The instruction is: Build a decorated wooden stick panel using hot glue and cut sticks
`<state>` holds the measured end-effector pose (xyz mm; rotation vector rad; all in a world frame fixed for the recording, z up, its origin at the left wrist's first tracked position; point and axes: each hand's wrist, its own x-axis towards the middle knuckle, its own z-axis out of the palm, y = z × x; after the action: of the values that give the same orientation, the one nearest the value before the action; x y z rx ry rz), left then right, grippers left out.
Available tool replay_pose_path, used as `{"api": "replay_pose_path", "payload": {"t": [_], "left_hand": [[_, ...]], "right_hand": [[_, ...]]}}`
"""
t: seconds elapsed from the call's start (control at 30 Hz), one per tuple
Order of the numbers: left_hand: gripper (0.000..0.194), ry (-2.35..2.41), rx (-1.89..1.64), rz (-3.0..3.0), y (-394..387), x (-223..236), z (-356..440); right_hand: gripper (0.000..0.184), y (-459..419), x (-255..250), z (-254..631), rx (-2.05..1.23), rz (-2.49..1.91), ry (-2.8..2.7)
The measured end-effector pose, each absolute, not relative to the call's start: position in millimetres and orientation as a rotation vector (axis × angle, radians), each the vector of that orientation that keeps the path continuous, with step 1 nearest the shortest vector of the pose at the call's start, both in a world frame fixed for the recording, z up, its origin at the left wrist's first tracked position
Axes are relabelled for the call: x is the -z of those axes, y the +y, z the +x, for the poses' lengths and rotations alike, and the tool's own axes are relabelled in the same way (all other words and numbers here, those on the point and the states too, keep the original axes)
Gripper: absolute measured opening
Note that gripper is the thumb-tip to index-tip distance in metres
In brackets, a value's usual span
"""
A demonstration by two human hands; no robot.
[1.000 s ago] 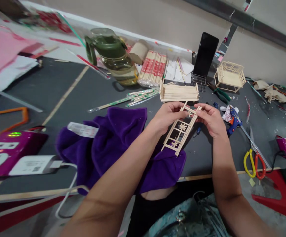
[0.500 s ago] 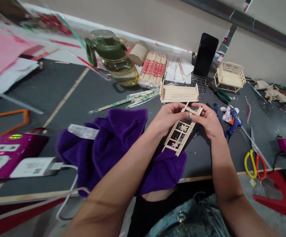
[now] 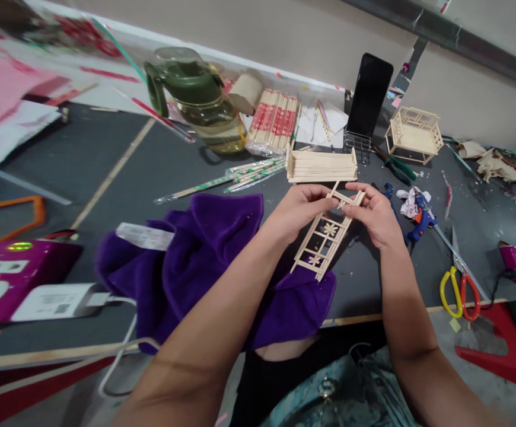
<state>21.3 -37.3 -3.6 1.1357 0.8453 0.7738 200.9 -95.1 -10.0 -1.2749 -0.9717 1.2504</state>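
Observation:
Between both hands is a miniature frame of thin wooden sticks [image 3: 324,243], tilted, with star-shaped pieces set in its openings. My left hand [image 3: 305,207] pinches its upper left side, thumb on the small star near the top. On the upper right side my right hand [image 3: 371,213] is closed, its thumb meeting that same star. The frame's lower end hangs over a purple cloth [image 3: 222,237]. Just beyond my hands stands a small stick-built bench [image 3: 321,166]. Fingers behind the frame are partly hidden.
A green-lidded jug [image 3: 196,98], chopstick packs [image 3: 273,121] and a propped phone [image 3: 369,95] line the back. At right lie a blue glue gun [image 3: 422,222], scissors [image 3: 458,284], green pliers [image 3: 398,168] and a stick-built model [image 3: 414,135]. A purple power strip [image 3: 22,276] stands at left.
The small star near the frame's top now shows more clearly between my thumbs. My view has shifted slightly; both hands keep their hold.

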Motion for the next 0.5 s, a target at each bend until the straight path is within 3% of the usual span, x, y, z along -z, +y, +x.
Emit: {"api": "replay_pose_path", "payload": {"t": [0.5], "left_hand": [[0.023,0.843,-0.759,1.189,-38.9,2.7,22.0]], "right_hand": [[0.058,-97.6,7.1,200.5,-1.243,-1.265,-0.998]]}}
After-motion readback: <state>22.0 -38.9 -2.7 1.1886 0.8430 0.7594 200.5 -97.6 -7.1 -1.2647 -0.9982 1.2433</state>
